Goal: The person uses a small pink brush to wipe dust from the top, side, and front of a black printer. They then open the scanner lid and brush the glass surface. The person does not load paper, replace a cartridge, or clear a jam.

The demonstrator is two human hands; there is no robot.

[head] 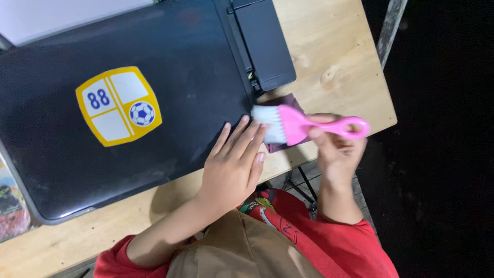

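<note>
One black laptop (pixel 154 103) lay closed, bearing one yellow sticker (pixel 119 105), with one black battery block (pixel 263 44) along its edge. The left hand (pixel 234 162) rested flat on its lid, fingers (pixel 242 135) together. One pink brush (pixel 303 125) with white bristles was pinched in the right hand (pixel 337 149) just beside the laptop's corner, over one dark cloth (pixel 284 146). The surface (pixel 334 56) was pale wood; the room beyond was dark.

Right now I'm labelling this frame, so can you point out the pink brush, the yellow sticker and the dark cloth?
pink brush (pixel 298 125): head view, on its pink body beside the white bristles.
yellow sticker (pixel 119 105): head view, at its middle.
dark cloth (pixel 278 146): head view, on the corner below the bristles.
</note>
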